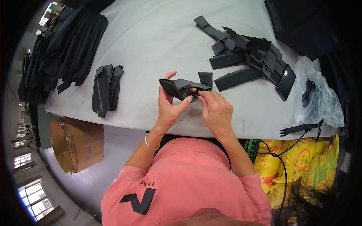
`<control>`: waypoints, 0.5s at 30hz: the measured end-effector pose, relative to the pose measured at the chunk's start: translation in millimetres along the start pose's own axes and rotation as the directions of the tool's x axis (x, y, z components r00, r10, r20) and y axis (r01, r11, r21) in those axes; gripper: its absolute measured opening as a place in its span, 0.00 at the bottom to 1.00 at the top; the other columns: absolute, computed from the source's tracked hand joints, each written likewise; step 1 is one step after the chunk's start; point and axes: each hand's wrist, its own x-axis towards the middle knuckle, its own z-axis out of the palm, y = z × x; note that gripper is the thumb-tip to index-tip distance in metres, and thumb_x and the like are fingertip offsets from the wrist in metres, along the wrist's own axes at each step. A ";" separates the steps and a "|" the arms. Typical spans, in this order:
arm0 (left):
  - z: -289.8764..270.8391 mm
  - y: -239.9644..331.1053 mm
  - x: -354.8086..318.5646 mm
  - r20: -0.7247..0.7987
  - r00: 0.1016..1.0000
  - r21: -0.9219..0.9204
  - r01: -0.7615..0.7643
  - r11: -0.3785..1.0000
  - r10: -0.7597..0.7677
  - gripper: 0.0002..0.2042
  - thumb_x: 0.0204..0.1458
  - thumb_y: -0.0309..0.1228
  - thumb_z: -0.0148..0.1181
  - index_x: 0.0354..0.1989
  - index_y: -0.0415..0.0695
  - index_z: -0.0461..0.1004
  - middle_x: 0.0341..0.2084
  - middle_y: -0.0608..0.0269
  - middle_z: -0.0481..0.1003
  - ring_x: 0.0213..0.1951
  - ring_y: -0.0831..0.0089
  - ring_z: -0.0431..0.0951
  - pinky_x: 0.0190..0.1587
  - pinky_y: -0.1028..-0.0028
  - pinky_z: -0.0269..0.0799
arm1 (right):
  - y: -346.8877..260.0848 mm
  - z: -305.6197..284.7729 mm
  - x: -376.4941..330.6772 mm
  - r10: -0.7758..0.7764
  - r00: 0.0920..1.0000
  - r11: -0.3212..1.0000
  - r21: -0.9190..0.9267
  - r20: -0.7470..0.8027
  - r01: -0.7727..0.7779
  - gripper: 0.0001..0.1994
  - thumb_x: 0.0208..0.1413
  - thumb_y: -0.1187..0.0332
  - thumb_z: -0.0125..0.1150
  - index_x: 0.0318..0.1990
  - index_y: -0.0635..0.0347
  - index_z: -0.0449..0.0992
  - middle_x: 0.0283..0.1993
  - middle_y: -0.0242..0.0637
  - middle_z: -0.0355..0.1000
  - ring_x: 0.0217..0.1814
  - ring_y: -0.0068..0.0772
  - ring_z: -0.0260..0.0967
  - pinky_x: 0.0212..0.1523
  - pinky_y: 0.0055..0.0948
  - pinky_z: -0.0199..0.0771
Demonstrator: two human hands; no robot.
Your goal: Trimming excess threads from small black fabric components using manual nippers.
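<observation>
Between my two hands, over the near middle of the table, is a bundle of black fabric strips (183,85), folded and bent. My left hand (171,107) grips its left side, the thumb in front and a finger behind it. My right hand (215,111) pinches the bundle's right side with thumb and fingertips. Several stray threads lie around it on the white cloth. Close to the right is a loose pile of similar black strips (241,49). To the left lies a neater stack of black strips (106,89).
A large heap of black fabric pieces (71,45) covers the table's far left. At the right are a dark phone (286,83), a clear plastic bag (316,98) and a black buckle strap (298,129). A cardboard drum (81,143) and yellow sacks (298,158) stand below the table edge.
</observation>
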 end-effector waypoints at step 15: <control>-1.1 -7.1 -6.5 0.015 0.999 0.093 -0.039 0.995 0.038 0.37 0.42 0.17 0.62 0.62 0.40 0.50 0.40 0.60 0.74 0.46 0.75 0.74 0.51 0.74 0.67 | -2.3 7.7 -1.4 0.016 1.000 0.993 -0.120 -0.006 -0.016 0.04 0.51 0.69 0.60 0.29 0.56 0.72 0.25 0.33 0.68 0.28 0.36 0.71 0.24 0.34 0.69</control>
